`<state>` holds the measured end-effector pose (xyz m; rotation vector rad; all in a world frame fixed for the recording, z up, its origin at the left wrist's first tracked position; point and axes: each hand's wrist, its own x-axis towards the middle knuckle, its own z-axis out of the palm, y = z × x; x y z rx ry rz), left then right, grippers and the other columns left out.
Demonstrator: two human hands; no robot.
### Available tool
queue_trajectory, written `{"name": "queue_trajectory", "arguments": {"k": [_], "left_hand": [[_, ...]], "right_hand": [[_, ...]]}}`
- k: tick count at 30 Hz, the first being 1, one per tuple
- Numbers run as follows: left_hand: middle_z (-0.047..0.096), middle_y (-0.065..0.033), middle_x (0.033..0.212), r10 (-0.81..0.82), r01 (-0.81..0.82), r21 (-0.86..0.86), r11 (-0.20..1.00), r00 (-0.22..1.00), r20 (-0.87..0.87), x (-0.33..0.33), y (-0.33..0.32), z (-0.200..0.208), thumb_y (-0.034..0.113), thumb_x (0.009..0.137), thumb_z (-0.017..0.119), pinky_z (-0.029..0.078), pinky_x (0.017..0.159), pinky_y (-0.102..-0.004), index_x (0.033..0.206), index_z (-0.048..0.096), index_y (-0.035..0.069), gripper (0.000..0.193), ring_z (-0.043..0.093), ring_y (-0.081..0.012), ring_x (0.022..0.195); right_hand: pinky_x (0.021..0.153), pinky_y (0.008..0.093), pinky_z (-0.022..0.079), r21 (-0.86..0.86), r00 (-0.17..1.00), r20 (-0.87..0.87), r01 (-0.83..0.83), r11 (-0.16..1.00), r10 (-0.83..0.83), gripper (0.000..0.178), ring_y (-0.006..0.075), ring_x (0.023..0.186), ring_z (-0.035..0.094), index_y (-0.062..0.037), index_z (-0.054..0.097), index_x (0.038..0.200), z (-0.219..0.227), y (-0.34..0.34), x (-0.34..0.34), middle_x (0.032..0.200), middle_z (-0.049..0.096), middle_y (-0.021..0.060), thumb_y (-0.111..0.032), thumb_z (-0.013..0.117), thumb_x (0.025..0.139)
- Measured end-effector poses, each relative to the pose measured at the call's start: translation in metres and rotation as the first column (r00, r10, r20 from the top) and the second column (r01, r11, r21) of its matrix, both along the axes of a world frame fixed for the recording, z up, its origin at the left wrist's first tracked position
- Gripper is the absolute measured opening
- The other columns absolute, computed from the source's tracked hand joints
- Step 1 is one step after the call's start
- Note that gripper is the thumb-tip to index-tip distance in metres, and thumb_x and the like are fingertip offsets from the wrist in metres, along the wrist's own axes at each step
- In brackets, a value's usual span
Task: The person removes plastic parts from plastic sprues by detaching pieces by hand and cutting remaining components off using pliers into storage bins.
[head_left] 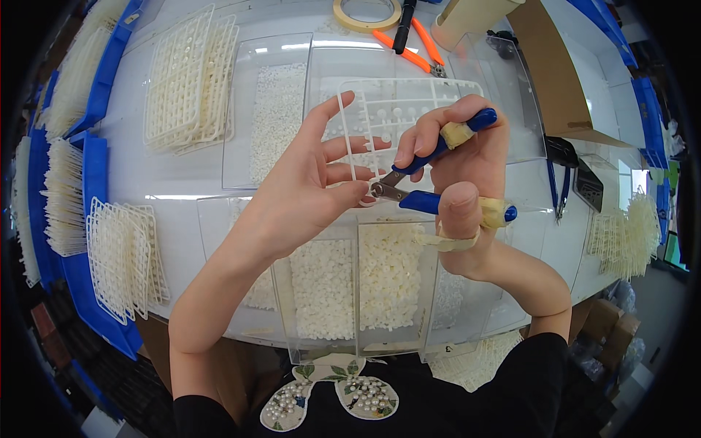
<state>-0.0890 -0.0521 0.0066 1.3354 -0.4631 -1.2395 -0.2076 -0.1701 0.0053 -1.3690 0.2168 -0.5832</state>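
White table (182, 182) under clear trays (380, 343) of beads: left hand (307, 190) pinches the sprue (394, 117), right hand (460, 160) grips cutters (409, 182) just beside its fingertips; snip flush, clear of skin.

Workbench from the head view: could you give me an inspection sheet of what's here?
Surface: white table with clear trays.
Job's things: white plastic frame of small parts; blue-handled cutters; trays of loose white pieces.
Clutter: stacked white grids, tape roll, orange-handled pliers, cardboard.
Grips: left hand holds the frame; right hand closed on the cutters.
Cables: nothing seen.
Surroundings: blue bins of white parts.
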Motion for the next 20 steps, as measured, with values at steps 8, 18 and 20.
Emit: {"name": "queue_trajectory", "arguments": {"k": [8, 18, 20], "left_hand": [[0.050, -0.0180, 0.122, 0.002, -0.002, 0.001, 1.000, 1.000, 0.031, -0.001, 0.001, 0.003, -0.009, 0.082, 0.049, 0.054, 0.076, -0.0292, 0.141, 0.016, 0.006, 0.069, 0.057, -0.0168, 0.097], [0.047, -0.0185, 0.125, 0.057, -0.069, -0.122, 0.990, 0.994, -0.096, 0.019, 0.052, 0.034, -0.002, 0.087, 0.048, 0.056, 0.077, -0.0283, 0.140, 0.023, 0.008, 0.059, 0.058, -0.0200, 0.103], [0.043, -0.0214, 0.131, 0.217, -0.233, -0.134, 0.963, 0.968, -0.124, 0.029, 0.098, 0.042, -0.004, 0.088, 0.044, 0.056, 0.079, -0.0291, 0.140, 0.022, 0.009, 0.059, 0.057, -0.0229, 0.104]], "right_hand": [[0.072, 0.0248, 0.036, 0.067, 0.998, 0.063, -0.006, 0.998, 0.002, 0.062, 0.0111, 0.083, 0.044, -0.0073, 0.029, 0.116, 0.008, 0.001, 0.001, 0.091, 0.044, 0.0047, -0.033, 0.071, 0.077], [0.083, 0.0298, 0.038, -0.709, 0.961, 0.244, 0.269, 0.652, -0.132, 0.077, 0.0133, 0.085, 0.045, -0.0059, 0.019, 0.139, 0.076, 0.008, 0.025, 0.097, 0.045, 0.0073, -0.042, 0.059, 0.084], [0.081, 0.0305, 0.039, -0.879, 0.977, 0.200, 0.215, 0.425, -0.081, 0.077, 0.0171, 0.084, 0.045, -0.0102, 0.022, 0.139, 0.092, 0.016, 0.033, 0.103, 0.045, 0.0062, -0.040, 0.064, 0.082]]}}
